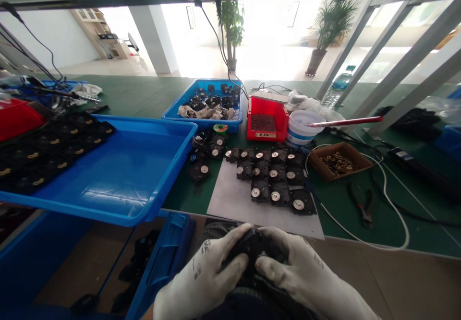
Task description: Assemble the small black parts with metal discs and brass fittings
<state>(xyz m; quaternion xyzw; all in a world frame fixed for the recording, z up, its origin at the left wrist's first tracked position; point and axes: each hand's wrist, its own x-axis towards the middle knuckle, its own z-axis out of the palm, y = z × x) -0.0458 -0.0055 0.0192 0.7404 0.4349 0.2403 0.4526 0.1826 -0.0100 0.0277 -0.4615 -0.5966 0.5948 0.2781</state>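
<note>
Both of my hands wear white gloves and meet just off the table's front edge, above my lap. A black plastic housing part [254,245] sits between them; fingers and thumbs cover much of it. My left hand [219,262] grips its left side, and my right hand [288,262] grips its right side. Beyond them on a white sheet [228,193] lie rows of similar black parts [275,196], each with a round silver disc. A few more loose black parts [200,170] lie left of the sheet.
A large blue tray [118,176] is at left, with black parts [54,142] along its side. Behind stand another blue tray [169,113], a red bin [268,133] and a white tub [304,123]. At right are a cardboard box [324,171] of brass pieces, pliers [362,207] and a white cable [406,233].
</note>
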